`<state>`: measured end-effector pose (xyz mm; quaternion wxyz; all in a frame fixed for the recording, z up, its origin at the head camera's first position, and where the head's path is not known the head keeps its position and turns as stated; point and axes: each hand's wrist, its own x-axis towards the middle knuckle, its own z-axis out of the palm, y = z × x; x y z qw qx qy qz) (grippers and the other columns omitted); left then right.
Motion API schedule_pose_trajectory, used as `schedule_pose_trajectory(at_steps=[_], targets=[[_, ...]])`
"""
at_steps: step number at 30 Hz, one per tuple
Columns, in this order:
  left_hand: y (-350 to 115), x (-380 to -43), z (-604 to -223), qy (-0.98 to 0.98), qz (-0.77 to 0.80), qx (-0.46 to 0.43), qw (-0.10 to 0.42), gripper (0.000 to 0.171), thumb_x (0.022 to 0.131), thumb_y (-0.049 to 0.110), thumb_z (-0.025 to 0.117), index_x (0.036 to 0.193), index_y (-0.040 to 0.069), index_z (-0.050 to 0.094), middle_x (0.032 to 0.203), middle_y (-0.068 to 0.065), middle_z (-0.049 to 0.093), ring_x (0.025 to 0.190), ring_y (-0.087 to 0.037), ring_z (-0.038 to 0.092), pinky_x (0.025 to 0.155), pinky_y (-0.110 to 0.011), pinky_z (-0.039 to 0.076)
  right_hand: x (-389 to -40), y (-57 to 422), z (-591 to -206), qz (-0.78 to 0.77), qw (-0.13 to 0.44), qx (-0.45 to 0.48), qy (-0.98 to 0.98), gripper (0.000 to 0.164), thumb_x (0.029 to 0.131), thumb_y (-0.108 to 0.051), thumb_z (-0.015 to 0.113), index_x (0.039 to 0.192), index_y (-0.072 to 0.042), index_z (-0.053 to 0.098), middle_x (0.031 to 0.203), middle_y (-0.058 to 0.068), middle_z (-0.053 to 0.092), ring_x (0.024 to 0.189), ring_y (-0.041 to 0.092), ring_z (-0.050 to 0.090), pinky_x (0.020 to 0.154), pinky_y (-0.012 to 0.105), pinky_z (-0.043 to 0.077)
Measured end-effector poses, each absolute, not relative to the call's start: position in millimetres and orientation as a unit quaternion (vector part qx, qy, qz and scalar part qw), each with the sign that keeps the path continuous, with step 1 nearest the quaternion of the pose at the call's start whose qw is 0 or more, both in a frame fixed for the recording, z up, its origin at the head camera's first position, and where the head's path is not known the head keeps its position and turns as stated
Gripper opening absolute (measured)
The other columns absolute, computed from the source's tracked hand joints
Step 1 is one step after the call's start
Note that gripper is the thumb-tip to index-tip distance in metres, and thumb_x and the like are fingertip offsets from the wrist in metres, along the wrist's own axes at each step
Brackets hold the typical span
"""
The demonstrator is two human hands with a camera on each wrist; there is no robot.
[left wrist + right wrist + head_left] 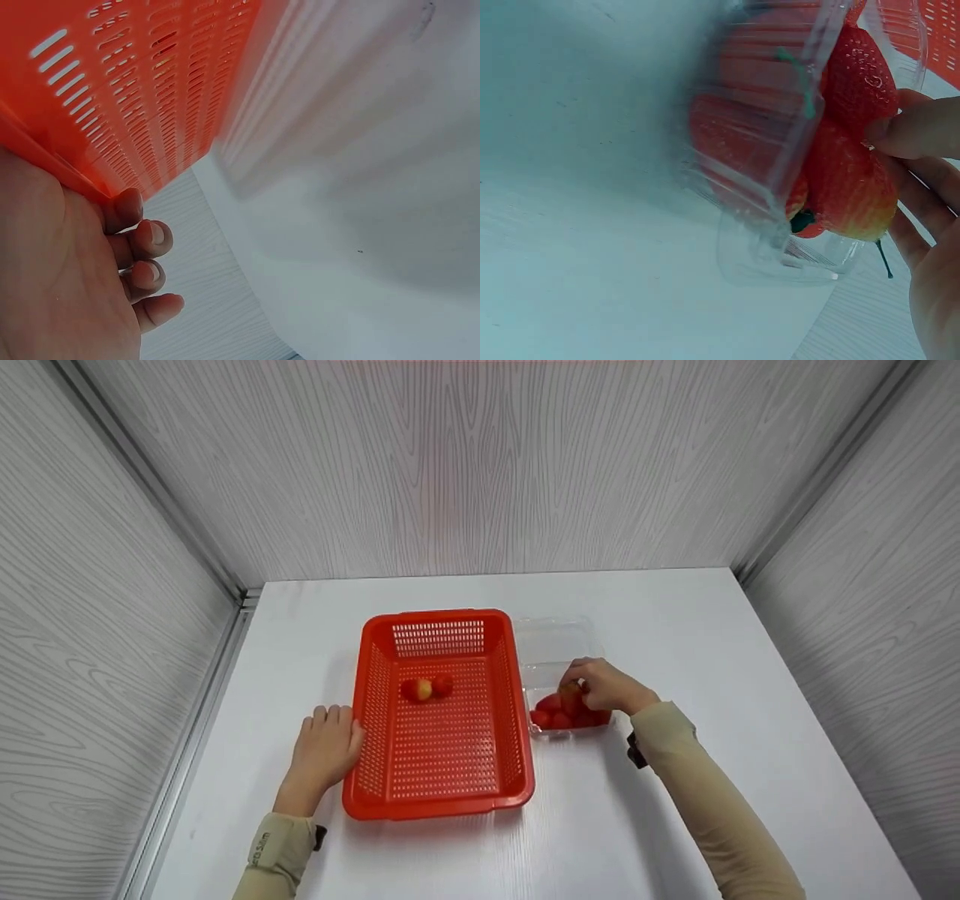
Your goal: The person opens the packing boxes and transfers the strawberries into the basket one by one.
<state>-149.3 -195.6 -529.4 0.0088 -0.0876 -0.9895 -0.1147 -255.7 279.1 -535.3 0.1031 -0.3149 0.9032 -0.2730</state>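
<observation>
The right hand (606, 685) pinches a red-and-yellow fruit (855, 184) between its thumb and fingers, at the clear plastic box (553, 733). The fruit is glossy and plump, red over most of its body and fading in streaks to yellow at one end, where a thin dark green stem sticks out. Its long axis runs roughly from the table's near edge to its far edge, with the yellow stem end toward the far edge and the open lid (559, 641).

Other red fruits (559, 721) fill the box, which stands just beside the right rim of the orange-red basket (435, 812) on the white table (300, 622). In the basket, small red and yellow fruits (443, 685) lie left of its middle, toward its far edge. The left hand (324, 744) rests against the basket's left rim, its fingers loosely bent, not clenched.
</observation>
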Motion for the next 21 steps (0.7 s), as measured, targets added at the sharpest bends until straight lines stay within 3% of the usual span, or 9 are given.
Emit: schedule_pose_trajectory(at_steps=[9, 16, 21], targets=[[-195.3, -149.6, -529.3, -0.989, -0.111, -0.097, 0.027, 0.021, 0.100, 0.021, 0.042, 0.094, 0.002, 0.048, 0.082, -0.012, 0.043, 0.080, -0.031, 0.038, 0.073, -0.045, 0.033, -253.5, 280.5, -547.1, -0.250, 0.033, -0.366, 0.896, 0.046, 0.064, 0.016, 0.056, 0.101, -0.004, 0.075, 0.094, 0.009, 0.066, 0.083, 0.025, 0.058, 0.073, 0.041, 0.051], [-194.6, -149.1, -528.7, -0.989, -0.113, -0.092, 0.019, 0.021, 0.100, 0.021, 0.042, 0.096, 0.002, 0.049, 0.084, -0.012, 0.044, 0.081, -0.030, 0.039, 0.073, -0.045, 0.034, -250.5, 279.3, -549.3, -0.239, 0.038, -0.337, 0.910, 0.034, 0.071, 0.005, 0.071, 0.103, -0.006, 0.073, 0.096, 0.006, 0.068, 0.089, 0.025, 0.059, 0.087, 0.048, 0.046], [-194.8, -147.8, -527.9, -0.989, -0.114, -0.090, 0.016, 0.022, 0.101, 0.021, 0.042, 0.095, 0.001, 0.049, 0.084, -0.012, 0.045, 0.081, -0.031, 0.039, 0.073, -0.045, 0.034, -246.9, 277.3, -549.2, -0.237, 0.063, -0.294, 0.924, 0.028, 0.077, -0.005, 0.074, 0.104, -0.010, 0.071, 0.100, 0.003, 0.068, 0.099, 0.026, 0.055, 0.094, 0.049, 0.040]])
